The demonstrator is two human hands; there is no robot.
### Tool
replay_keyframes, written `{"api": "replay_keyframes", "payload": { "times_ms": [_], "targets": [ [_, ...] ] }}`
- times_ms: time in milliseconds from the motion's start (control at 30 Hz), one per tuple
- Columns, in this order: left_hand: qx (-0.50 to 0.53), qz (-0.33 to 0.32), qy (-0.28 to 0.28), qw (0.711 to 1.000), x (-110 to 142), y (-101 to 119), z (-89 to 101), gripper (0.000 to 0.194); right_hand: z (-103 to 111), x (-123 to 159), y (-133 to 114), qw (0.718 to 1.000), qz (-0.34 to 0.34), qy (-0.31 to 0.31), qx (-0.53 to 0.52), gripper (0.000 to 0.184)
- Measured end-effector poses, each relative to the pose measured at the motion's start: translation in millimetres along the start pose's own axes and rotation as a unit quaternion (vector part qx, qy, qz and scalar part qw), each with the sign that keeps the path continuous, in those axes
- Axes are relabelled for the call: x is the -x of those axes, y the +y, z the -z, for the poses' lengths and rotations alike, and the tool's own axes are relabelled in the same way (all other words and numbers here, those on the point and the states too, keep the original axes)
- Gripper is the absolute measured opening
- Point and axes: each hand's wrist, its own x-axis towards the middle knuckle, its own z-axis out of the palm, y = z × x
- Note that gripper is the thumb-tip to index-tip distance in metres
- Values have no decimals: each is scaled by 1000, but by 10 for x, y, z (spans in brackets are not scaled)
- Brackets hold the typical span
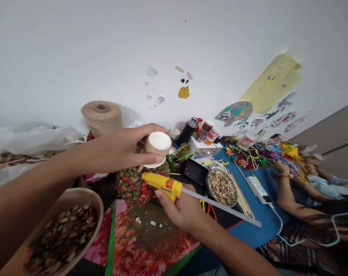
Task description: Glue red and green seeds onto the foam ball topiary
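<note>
My left hand point(130, 147) is closed around an upside-down paper cup point(160, 141), its white base facing up and its side wrapped with brown twine. In my right hand point(188, 212) is a yellow hot glue gun point(161, 183), its nozzle pointing left just below the cup. A long translucent glue stick point(225, 206) sticks out of the gun's back. Behind and beneath the gun stands an object covered in red and green painted shells point(130, 186), partly hidden by my hands. Under it lies a paint-smeared red and brown sheet point(145, 249) with a few white bits.
A bowl point(97, 205) of shells is at the lower left, a large twine spool point(101, 117) behind. To the right are a bowl of pale shells point(222, 187), a black flask point(187, 131), paint jars point(211, 135) and a white power strip point(258, 189). Another person's arm point(289, 199) rests farther right.
</note>
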Motion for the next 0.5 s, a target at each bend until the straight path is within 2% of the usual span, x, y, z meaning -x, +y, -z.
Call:
{"api": "replay_keyframes", "payload": {
  "times_ms": [500],
  "targets": [
    [3, 2, 4, 1000, 20, -4, 14, 72, 0, 23, 2, 1000, -15, -14, 5, 43]
  ]
}}
